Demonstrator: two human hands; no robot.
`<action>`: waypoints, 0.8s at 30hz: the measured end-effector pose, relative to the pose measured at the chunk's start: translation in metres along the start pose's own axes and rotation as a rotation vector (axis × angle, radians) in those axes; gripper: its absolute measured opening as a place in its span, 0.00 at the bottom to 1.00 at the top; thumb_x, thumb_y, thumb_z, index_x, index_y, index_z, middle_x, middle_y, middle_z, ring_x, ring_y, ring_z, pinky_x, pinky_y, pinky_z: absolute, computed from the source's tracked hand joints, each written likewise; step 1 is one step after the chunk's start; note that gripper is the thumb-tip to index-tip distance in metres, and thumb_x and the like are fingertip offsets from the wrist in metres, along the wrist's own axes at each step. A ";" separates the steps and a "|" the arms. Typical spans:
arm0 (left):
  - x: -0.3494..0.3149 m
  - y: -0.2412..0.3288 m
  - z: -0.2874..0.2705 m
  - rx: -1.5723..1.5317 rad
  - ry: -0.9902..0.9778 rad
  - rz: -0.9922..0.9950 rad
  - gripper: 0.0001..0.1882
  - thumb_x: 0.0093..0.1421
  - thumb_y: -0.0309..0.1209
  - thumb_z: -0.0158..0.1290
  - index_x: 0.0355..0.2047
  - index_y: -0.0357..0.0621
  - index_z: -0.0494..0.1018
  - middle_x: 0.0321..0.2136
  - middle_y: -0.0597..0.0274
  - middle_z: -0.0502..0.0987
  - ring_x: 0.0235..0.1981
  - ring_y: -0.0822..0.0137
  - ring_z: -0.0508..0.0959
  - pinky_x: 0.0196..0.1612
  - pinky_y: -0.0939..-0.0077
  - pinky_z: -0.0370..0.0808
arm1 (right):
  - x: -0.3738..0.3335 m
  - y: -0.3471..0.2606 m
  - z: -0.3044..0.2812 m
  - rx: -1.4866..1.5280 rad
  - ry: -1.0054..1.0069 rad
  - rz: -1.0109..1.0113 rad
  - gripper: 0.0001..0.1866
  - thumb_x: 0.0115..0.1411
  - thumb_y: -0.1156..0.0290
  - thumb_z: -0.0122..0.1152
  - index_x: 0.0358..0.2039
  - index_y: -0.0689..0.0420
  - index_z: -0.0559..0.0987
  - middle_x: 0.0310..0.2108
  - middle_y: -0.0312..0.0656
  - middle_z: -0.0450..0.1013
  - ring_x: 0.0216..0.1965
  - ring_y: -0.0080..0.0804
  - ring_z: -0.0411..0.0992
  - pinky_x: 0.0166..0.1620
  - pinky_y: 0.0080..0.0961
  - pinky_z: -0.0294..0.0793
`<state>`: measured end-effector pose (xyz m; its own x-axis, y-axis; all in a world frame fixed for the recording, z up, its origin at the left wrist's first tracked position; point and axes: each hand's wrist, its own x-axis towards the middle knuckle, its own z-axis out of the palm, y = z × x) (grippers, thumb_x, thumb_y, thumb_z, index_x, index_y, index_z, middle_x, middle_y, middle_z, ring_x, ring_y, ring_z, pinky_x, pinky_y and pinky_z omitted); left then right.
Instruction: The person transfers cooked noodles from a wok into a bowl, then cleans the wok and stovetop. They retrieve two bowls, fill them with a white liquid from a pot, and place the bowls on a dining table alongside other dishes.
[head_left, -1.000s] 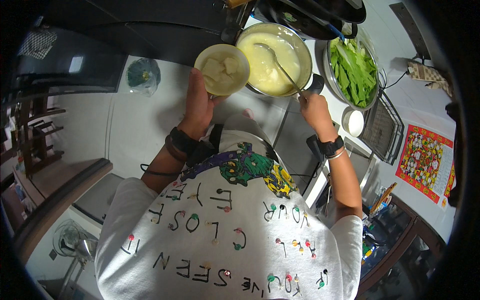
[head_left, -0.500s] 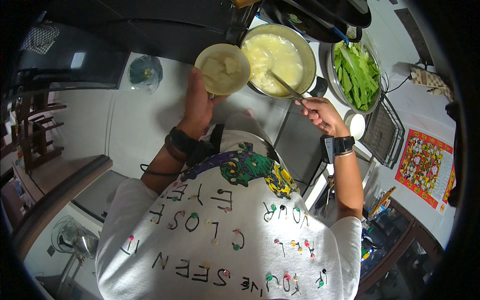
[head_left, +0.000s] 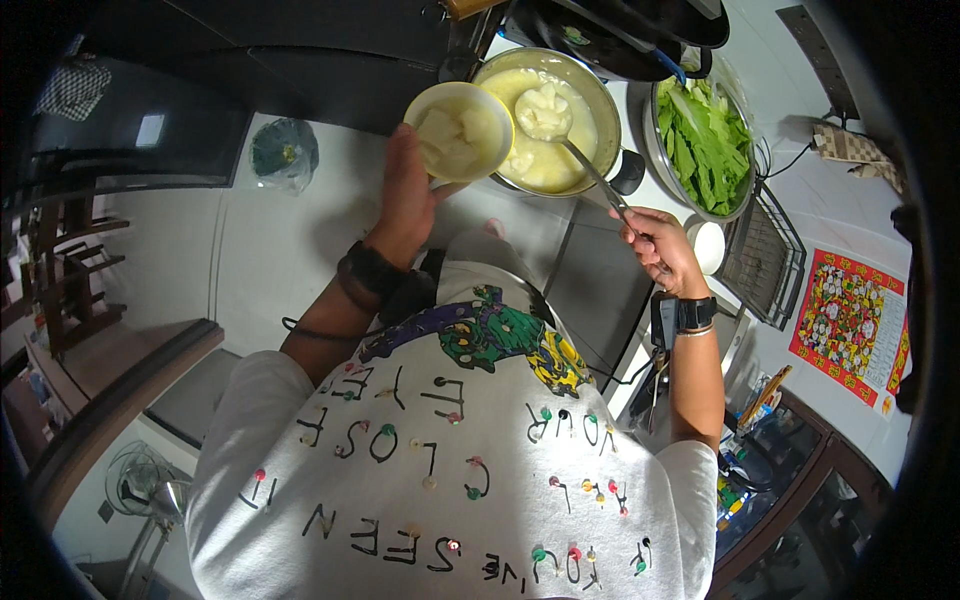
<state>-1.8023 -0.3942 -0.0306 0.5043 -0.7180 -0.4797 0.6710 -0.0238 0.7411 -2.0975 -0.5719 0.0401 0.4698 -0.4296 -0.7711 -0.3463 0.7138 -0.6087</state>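
Observation:
My left hand (head_left: pixel 408 195) grips a yellow-rimmed bowl (head_left: pixel 416 105) by its side. Pale chunks in thin broth (head_left: pixel 460 140) lie inside it. The bowl overlaps the left rim of a pot (head_left: pixel 610 120) of cloudy, pale yellow soup. My right hand (head_left: pixel 655 245) is closed round the handle of a metal ladle (head_left: pixel 600 180). The ladle's round head, full of whitish chunks (head_left: pixel 545 110), is over the soup within the pot's rim. It looks lifted to the surface or just above; I cannot tell which.
Right of the pot, a metal basin (head_left: pixel 655 145) holds green leafy vegetables (head_left: pixel 705 150). A small white bowl (head_left: pixel 708 248) stands nearer me, beside a black wire rack (head_left: pixel 765 260). Behind the pot is a dark wok (head_left: pixel 610 45). A tied plastic bag (head_left: pixel 284 153) lies at left.
The ladle's head has come up out of the soup with chunks in it. The bowl in my left hand has shifted slightly right, farther over the pot's rim.

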 end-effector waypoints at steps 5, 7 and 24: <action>0.008 0.000 0.009 0.010 -0.015 -0.011 0.30 0.71 0.58 0.33 0.63 0.53 0.57 0.59 0.57 0.67 0.57 0.60 0.73 0.51 0.55 0.78 | -0.026 -0.016 0.005 -0.049 0.037 -0.029 0.13 0.67 0.73 0.53 0.47 0.67 0.77 0.24 0.34 0.69 0.15 0.09 0.54 0.13 0.07 0.46; 0.010 -0.001 0.014 0.017 -0.012 -0.004 0.30 0.71 0.58 0.34 0.63 0.53 0.57 0.58 0.58 0.68 0.57 0.60 0.73 0.50 0.55 0.79 | -0.041 -0.026 0.009 -0.062 0.046 -0.035 0.13 0.67 0.73 0.53 0.48 0.68 0.77 0.23 0.34 0.69 0.14 0.08 0.53 0.13 0.07 0.46; 0.031 -0.018 0.067 0.067 -0.132 -0.031 0.29 0.71 0.55 0.33 0.65 0.52 0.54 0.61 0.55 0.63 0.59 0.54 0.71 0.50 0.53 0.81 | -0.106 -0.027 0.051 -0.338 0.140 -0.164 0.11 0.69 0.70 0.54 0.43 0.64 0.79 0.19 0.36 0.72 0.12 0.13 0.57 0.14 0.13 0.51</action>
<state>-1.8349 -0.4624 -0.0275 0.4053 -0.8015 -0.4398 0.6451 -0.0901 0.7588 -2.0967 -0.5171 0.1474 0.4339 -0.6105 -0.6626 -0.5349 0.4172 -0.7347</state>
